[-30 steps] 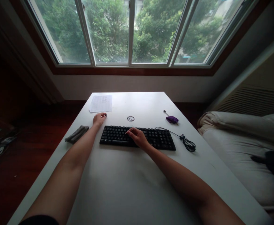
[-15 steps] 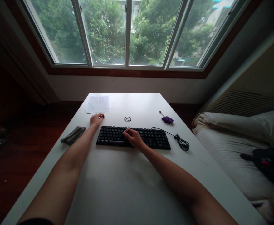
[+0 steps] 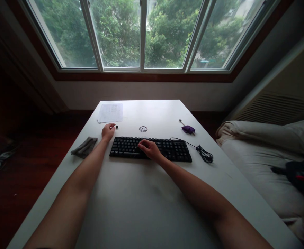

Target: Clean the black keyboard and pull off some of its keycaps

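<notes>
A black keyboard (image 3: pixel 126 147) lies across the white table in front of me. My right hand (image 3: pixel 150 148) is over its middle, fingers bent and fingertips pressed together. Whatever those fingertips pinch, if anything, is hidden. Beyond the keyboard's left end, my left hand (image 3: pixel 108 131) rests on the table with thumb and forefinger apart. Just right of its fingertips sits a small black piece (image 3: pixel 117 127) that looks like a keycap. Farther right is a round pile of small black-and-white pieces (image 3: pixel 143 129).
A folded grey cloth (image 3: pixel 85 147) lies left of my left forearm. Paper sheets (image 3: pixel 110 112) lie at the far left. Right of the keyboard are its coiled cable (image 3: pixel 205 154), a purple cloth bundle (image 3: pixel 188 129) and a small brush (image 3: pixel 181 121). A light sofa (image 3: pixel 256 155) stands beside the table.
My left hand has let go of the small black piece, which now lies on the table beside its fingers. My right hand stays over the keyboard. The whole view has shifted slightly.
</notes>
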`<state>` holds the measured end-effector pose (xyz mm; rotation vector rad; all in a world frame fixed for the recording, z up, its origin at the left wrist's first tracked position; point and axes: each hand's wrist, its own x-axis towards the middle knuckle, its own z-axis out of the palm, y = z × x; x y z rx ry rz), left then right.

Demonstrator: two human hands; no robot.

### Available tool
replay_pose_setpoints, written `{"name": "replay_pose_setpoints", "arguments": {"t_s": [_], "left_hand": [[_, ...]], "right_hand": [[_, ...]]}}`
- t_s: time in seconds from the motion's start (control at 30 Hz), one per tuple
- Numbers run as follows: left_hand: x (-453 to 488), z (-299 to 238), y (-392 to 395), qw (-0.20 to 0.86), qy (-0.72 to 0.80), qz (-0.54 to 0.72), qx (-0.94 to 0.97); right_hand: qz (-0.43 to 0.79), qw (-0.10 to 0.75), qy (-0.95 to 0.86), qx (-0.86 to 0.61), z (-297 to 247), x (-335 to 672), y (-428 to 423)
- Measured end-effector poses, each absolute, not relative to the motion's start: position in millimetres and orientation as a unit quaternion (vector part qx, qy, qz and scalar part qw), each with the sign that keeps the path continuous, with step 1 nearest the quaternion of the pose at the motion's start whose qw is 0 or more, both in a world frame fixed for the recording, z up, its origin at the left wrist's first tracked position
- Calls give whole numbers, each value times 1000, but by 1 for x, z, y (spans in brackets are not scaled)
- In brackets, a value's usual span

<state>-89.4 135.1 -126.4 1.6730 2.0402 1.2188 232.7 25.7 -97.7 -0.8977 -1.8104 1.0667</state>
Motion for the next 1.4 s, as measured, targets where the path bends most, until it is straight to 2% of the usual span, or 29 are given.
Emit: {"name": "replay_pose_setpoints", "arguments": {"t_s": [0.17,0.43,0.5,0.67,0.8,1.1,1.27,1.4], "left_hand": [[-75,-124,93,222,623,417,624],[-69,-124,51,236,609,408,638],[-68,-124,43,217,605,400,654],[-61,-120,31,81,670,378,633],[-61,-116,29,93,710,344,607],[-67,-110,29,131,691,331,629],[-67,-111,26,169,675,346,629],[-68,-115,25,156,657,382,632]], "right_hand": [[420,418,-722,-359,-99,232,29],[465,428,-694,-345,-93,228,34],[499,430,-670,-342,-90,222,37],[528,452,-654,-298,-77,198,53],[498,456,-683,-278,-67,177,71],[419,446,-713,-341,-59,139,88],[378,410,-741,-374,-56,129,94],[360,368,-762,-394,-52,122,103]]}}
